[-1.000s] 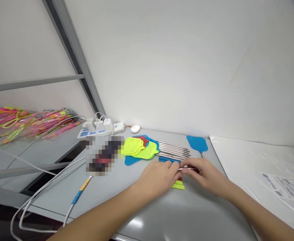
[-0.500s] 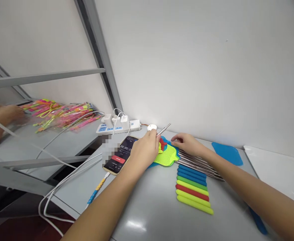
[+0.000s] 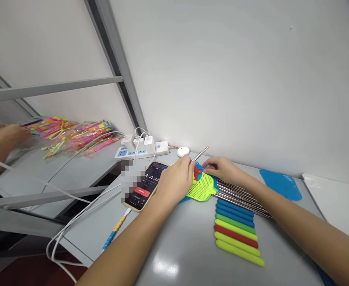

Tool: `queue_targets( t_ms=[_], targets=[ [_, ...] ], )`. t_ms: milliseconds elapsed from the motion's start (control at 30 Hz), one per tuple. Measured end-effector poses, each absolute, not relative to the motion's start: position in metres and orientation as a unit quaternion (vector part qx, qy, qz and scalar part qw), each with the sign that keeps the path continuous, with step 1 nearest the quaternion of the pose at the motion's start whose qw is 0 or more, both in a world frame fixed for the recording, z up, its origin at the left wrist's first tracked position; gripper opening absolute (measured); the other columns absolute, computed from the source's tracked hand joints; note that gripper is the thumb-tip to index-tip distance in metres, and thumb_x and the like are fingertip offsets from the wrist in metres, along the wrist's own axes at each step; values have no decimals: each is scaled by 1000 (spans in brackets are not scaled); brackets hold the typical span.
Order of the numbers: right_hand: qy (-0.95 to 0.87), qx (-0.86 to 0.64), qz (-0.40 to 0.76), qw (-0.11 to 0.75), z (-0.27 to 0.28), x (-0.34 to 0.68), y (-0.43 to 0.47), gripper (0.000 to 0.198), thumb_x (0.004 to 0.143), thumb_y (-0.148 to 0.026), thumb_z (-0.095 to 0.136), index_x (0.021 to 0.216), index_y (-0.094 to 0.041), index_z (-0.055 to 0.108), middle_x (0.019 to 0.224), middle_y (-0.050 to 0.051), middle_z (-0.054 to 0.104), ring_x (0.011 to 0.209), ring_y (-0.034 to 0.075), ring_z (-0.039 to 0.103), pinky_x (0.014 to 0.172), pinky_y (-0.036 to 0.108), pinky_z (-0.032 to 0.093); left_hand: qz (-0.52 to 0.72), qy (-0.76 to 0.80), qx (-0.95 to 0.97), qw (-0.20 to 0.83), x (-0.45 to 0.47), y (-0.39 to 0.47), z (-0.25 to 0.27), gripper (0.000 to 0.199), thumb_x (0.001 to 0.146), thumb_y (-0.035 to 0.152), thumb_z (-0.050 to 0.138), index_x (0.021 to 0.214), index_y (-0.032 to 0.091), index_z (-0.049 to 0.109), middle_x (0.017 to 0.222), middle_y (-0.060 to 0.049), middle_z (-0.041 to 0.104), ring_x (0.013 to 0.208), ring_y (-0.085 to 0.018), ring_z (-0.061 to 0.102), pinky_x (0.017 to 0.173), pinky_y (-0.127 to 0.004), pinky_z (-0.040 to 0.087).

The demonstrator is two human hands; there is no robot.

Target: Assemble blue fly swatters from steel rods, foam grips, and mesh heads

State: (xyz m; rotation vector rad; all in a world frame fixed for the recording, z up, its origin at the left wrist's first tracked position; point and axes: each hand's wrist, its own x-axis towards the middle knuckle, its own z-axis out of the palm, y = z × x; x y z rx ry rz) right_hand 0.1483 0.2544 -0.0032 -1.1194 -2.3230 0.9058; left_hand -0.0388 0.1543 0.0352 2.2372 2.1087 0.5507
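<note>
My left hand [image 3: 177,176] is closed round a thin metal rod [image 3: 200,153], whose end sticks up past the fingers. Opposite it, my right hand [image 3: 220,169] has thumb and finger pinched together by the red neck of a fly swatter head [image 3: 197,172]; what lies between those fingertips is too small to make out. Beneath both hands is a pile of fly swatter heads, with a yellow-green swatter head [image 3: 203,186] on top and blue edges showing around it. Several metal rods [image 3: 242,196] lie side by side under my right forearm.
Blue, green, yellow and red handle grips [image 3: 235,228] lie in a row. A phone [image 3: 146,184] with a running timer, a power strip [image 3: 162,148] and a white case [image 3: 183,151] are nearby. A blue swatter head [image 3: 280,184] lies right. Another person's hand [image 3: 12,135] is beside bagged colourful items [image 3: 81,137].
The view has shifted slightly, so the table items sit a little further right and lower. Both hands keep nearly the same pose over the swatter heads, the rod still in my left hand.
</note>
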Motion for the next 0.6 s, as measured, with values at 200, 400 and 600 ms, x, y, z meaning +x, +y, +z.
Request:
queue_targets(
  t_ms=[200, 400, 600],
  targets=[
    [-817, -415, 341, 211, 4, 157, 246, 32, 82, -46, 58, 89, -18, 73, 68, 1, 57, 62, 14, 46, 54, 26, 33, 193, 684, 703, 6, -42, 160, 34, 34, 101, 44, 22, 100, 24, 49, 93, -4, 67, 78, -23, 64, 59, -29, 34],
    [-812, -434, 341, 194, 12, 154, 237, 34, 80, -49, 60, 88, -18, 72, 64, -1, 55, 59, 13, 44, 51, 26, 30, 184, 707, 683, 13, -52, 170, 23, 35, 100, 44, 23, 102, 23, 51, 99, -8, 67, 85, -26, 64, 63, -31, 37],
    [-802, -450, 347, 184, 8, 142, 236, 31, 77, -47, 62, 80, -17, 69, 64, -1, 55, 58, 12, 43, 50, 25, 29, 185, 687, 702, 29, -49, 176, 10, 31, 100, 39, 27, 97, 20, 53, 92, -10, 67, 83, -25, 64, 66, -31, 39]
  ],
)
